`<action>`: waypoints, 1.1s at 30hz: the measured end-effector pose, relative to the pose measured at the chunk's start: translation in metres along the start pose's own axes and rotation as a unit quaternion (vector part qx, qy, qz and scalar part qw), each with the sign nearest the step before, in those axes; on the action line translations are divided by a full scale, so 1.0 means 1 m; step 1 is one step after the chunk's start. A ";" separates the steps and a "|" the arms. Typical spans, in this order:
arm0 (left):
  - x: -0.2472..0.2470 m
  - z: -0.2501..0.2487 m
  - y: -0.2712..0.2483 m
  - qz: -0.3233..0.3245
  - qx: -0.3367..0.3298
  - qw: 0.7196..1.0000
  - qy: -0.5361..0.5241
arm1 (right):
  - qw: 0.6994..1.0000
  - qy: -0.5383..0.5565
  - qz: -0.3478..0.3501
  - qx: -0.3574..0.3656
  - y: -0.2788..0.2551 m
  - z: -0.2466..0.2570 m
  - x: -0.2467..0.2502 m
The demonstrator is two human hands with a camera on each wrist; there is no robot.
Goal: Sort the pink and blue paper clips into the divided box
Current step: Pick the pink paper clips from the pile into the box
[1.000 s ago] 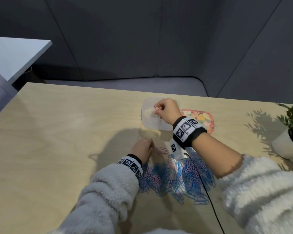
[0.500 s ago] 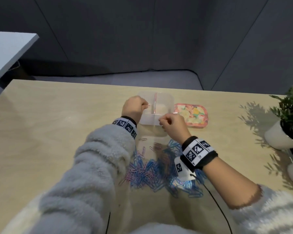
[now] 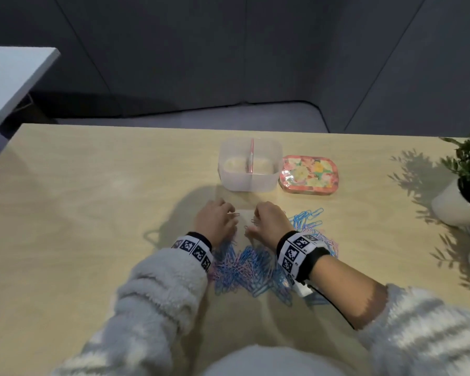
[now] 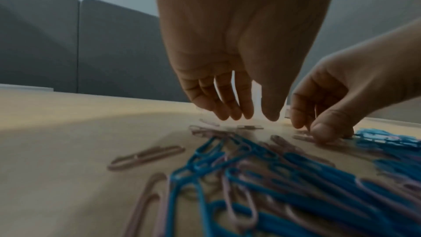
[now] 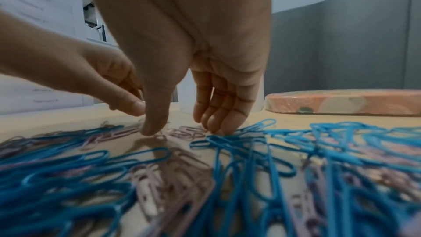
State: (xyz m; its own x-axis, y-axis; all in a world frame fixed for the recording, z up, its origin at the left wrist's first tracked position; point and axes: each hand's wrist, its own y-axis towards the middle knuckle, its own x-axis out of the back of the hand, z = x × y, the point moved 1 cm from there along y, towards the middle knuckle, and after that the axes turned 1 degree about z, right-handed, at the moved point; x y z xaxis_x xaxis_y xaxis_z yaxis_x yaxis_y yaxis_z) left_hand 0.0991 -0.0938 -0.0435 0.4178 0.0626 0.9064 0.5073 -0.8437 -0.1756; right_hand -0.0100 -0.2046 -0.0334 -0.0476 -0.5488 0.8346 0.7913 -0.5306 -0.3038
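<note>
The translucent divided box (image 3: 248,183) with a pink divider stands at the far middle of the table. A mixed pile of blue and pink paper clips (image 3: 251,268) lies in front of me. Both hands hover at the pile's far edge, palms down. My left hand (image 3: 229,218) hangs with relaxed fingers just above a loose pink clip (image 4: 249,127) and holds nothing. My right hand (image 5: 182,129) has its thumb (image 5: 153,130) and fingertips (image 5: 215,127) down on the table, spread apart, with pink clips (image 5: 185,132) lying between them.
A floral lid (image 3: 308,173) lies to the right of the box. A potted plant in a white pot (image 3: 461,196) stands at the table's right edge. A dark padded bench runs behind the table (image 3: 92,213).
Both hands have come back from the box to the far edge of the pile. The left hand was at the box's left compartment half a second ago.
</note>
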 end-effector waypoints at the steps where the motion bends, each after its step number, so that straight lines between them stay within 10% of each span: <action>1: -0.003 0.001 0.001 -0.003 0.010 1.000 0.004 | 1.000 0.006 0.007 -0.001 0.000 0.001 -0.002; 20: -0.010 -0.002 -0.005 -0.017 0.047 0.999 0.020 | 0.990 -0.124 0.034 0.057 -0.014 0.003 -0.024; 25: -0.009 0.002 -0.006 0.073 0.063 0.995 0.032 | 0.978 -0.176 0.055 0.099 -0.014 0.005 -0.017; 33: -0.012 0.022 -0.041 0.010 0.068 0.998 -0.001 | 0.987 -0.110 0.075 0.094 0.009 0.002 0.017</action>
State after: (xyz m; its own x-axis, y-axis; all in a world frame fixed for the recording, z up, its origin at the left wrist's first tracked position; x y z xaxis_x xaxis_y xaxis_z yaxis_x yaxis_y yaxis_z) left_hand 0.0896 -0.0483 -0.0561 0.4296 0.0472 0.9018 0.5959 -0.7652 -0.2438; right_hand -0.0022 -0.2173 -0.0211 0.1965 -0.4471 0.8726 0.8794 -0.3133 -0.3586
